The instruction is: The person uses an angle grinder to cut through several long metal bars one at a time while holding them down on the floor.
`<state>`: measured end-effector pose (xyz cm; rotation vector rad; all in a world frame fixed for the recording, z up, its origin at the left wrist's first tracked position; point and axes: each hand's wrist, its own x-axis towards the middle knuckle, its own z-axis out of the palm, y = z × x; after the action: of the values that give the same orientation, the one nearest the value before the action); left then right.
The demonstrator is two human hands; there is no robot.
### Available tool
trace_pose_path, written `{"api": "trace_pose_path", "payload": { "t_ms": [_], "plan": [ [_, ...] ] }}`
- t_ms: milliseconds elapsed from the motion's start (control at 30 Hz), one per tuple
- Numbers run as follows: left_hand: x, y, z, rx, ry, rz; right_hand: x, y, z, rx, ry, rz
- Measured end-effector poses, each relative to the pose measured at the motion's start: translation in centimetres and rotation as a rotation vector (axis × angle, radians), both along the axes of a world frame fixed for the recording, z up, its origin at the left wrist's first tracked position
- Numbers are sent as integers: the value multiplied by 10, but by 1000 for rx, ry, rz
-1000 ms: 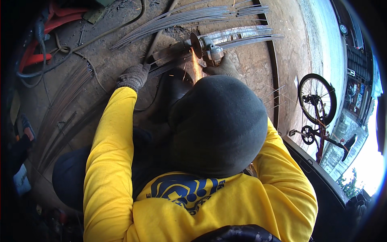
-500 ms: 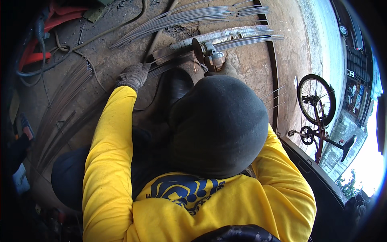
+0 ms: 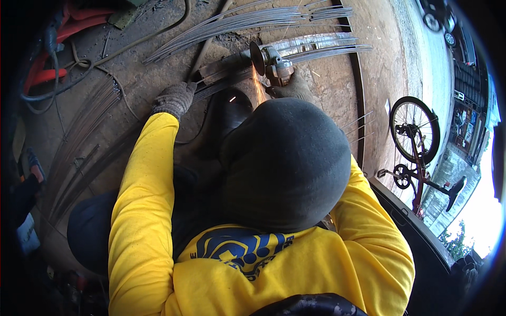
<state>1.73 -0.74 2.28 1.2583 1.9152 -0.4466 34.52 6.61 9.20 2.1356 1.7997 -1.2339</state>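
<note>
1. A silver-grey metal angle grinder carries a thin, round, dark disc on its left side.
2. The right hand, in a grey knitted glove, is just at the near-right of the grinder, its fingers wrapped about the tool's body; the dark rounded head covering hides some of them.
3. The left hand, gloved alike, is well to the left of the grinder and slightly nearer the person. It is closed over a bundle of long, thin, dark metal rods; its fingertips underneath cannot be made out.
4. From the left fingers, the rods lead away from the person and rightward toward the grinder. The other way, their long axis runs back past that hand, farther left of the grinder and nearer the person.
5. The disc stands across that axis, and the right hand is the nearer one to it. Orange sparks stream from the grinder toward the person; the exact contact is too small to tell.
6. The grinder's head points away from the person, its long axis running back to the right hand, roughly crosswise to the rods.
</note>
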Motion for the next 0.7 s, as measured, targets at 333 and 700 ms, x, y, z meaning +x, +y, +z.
{"api": "trace_pose_path", "payload": {
  "t_ms": [333,700],
  "plan": [
    [-6,-2,-7,9,24,-23,-6,-7,16,-68,-151,27],
    [0,4,-3,-15,0,-10,8,2,-12,28,-37,30]
  ]
}}
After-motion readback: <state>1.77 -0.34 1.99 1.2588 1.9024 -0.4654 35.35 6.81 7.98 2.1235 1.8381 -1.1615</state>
